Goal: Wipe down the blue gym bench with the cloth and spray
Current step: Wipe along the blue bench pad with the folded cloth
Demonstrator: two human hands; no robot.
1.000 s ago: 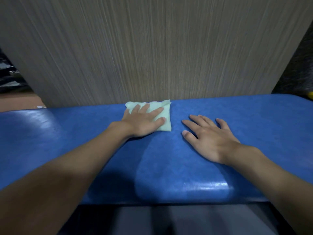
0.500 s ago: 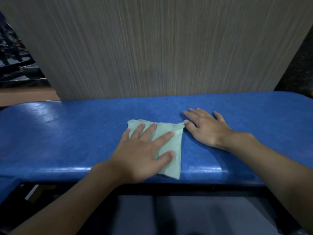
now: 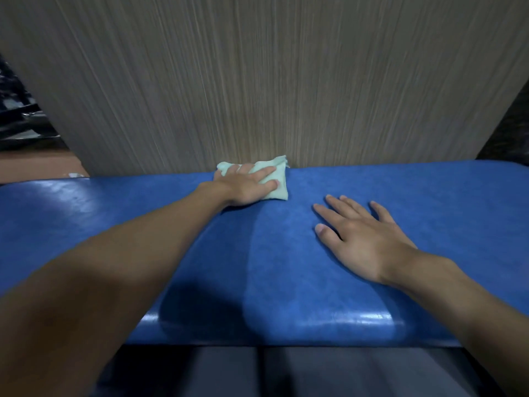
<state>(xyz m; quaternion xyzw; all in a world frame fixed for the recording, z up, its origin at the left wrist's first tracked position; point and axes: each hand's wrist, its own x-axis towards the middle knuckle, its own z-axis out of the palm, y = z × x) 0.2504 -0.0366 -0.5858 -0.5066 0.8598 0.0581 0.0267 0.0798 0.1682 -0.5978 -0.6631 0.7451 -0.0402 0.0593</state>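
A blue padded gym bench (image 3: 114, 213) runs across the view from left to right. A folded pale green cloth (image 3: 276, 181) lies at the bench's far edge, against the wall. My left hand (image 3: 246, 187) presses flat on the cloth with straight fingers, arm stretched forward. My right hand (image 3: 360, 239) rests palm down on the bench pad to the right of the cloth, fingers spread, holding nothing. A darker damp streak runs along the pad between the near edge and the cloth. No spray bottle is in view.
A wood-grain wall panel (image 3: 272, 81) stands right behind the bench. Dark gym equipment (image 3: 20, 110) shows at the far left, above a brown floor strip. The dark floor (image 3: 286, 371) lies below the bench's near edge.
My left hand has pushed the cloth from the near edge of the bench back to its far edge. My right hand has stayed flat on the pad.
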